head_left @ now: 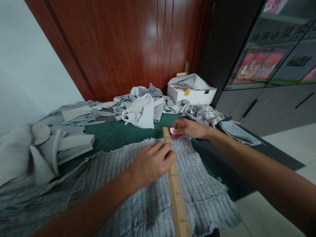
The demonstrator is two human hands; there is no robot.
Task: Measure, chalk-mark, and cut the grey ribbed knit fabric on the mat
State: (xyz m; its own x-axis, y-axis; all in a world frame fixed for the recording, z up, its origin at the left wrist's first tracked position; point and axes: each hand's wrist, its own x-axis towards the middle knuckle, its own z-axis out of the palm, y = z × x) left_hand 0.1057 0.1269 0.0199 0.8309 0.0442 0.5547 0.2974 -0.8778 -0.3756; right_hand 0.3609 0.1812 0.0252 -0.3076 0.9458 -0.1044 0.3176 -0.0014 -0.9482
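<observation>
Head view: wooden ruler (177, 194) on ribbed grey fabric (111, 168), over green mat (108, 131) on desk (278, 158). Ruler's long axis runs from near edge toward far edge, far end slightly left, tip past fabric onto mat. Left hand (155, 161) on ruler, fingers bent over it; cannot tell whether grip clasps or only presses. Right hand (189, 128): grip closed on small pink piece (173, 131), just right of tip. Pale scraps (140, 113) along far edge.

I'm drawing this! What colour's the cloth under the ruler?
The cloth is ribbed grey, clearest in the head view.
</observation>
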